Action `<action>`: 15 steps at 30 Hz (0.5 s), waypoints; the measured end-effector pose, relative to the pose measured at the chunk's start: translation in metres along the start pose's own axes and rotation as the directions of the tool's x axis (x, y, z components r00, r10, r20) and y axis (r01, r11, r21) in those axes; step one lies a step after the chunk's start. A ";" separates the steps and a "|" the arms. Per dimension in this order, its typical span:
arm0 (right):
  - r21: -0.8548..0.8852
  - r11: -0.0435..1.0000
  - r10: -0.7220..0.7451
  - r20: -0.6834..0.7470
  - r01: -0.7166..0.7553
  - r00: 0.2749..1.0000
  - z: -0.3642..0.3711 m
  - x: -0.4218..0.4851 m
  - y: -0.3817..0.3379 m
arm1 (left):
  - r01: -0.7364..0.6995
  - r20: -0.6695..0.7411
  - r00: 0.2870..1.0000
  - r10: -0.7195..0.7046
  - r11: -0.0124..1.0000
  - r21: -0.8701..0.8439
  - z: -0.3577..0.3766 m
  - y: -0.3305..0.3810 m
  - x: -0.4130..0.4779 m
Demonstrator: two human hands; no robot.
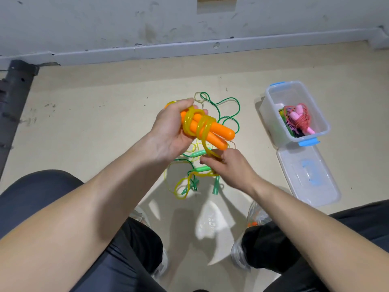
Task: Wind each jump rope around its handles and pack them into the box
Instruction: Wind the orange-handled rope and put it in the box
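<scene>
My left hand (170, 131) grips two orange handles (221, 132) held side by side, with a translucent yellow rope (200, 125) wound several times around them. My right hand (227, 165) pinches the loose part of that yellow rope just below the handles; the rest trails down in a loop to the floor (183, 190). Under my hands lies a tangle of green rope (227, 104) with green handles (202, 169). The clear box (273, 95) with blue latches stands to the right and holds a wound pink-handled rope (299, 116) and others.
The box's clear lid (309, 175) lies flat on the floor in front of the box. A grey wall and skirting run along the back. A dark frame (14, 85) stands at the far left. My knees and shoes fill the bottom of the view.
</scene>
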State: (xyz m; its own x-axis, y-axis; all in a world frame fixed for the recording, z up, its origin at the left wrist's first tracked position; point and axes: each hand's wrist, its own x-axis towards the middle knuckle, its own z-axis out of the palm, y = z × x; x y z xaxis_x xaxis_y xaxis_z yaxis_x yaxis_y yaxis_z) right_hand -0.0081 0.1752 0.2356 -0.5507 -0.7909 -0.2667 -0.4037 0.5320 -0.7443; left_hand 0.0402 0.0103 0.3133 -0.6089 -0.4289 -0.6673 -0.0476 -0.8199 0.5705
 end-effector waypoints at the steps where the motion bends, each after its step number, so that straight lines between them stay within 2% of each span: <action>1: 0.030 1.000 0.003 0.026 -0.003 1.000 -0.005 0.005 0.005 | 0.030 0.067 0.997 -0.034 0.998 0.056 0.000 -0.001 -0.002; 3: 0.141 0.990 -0.003 0.082 -0.009 0.997 -0.019 0.012 0.010 | 0.051 0.189 0.978 -0.088 0.979 0.195 -0.002 -0.002 -0.005; 5: 0.228 0.973 -0.002 0.138 -0.030 0.990 -0.035 0.014 0.008 | 0.020 0.222 0.970 -0.097 0.945 0.327 -0.006 -0.001 -0.006; 11: 0.137 0.991 -0.019 0.213 -0.010 0.977 -0.071 0.016 -0.007 | -0.174 0.254 0.966 0.052 0.857 0.485 -0.011 0.001 -0.005; 15: 0.154 0.988 -0.036 0.268 -0.006 0.963 -0.085 0.013 -0.016 | -0.326 0.350 0.928 0.126 0.730 0.601 -0.009 -0.002 -0.007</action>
State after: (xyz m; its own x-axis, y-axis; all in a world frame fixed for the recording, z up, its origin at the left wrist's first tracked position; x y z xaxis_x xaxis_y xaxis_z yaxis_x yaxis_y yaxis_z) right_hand -0.0705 0.1825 0.2957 -0.3203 -0.8616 -0.3938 -0.2832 0.4838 -0.8281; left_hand 0.0513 0.0120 0.3125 -0.8486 -0.3686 -0.3795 -0.3117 -0.2311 0.9216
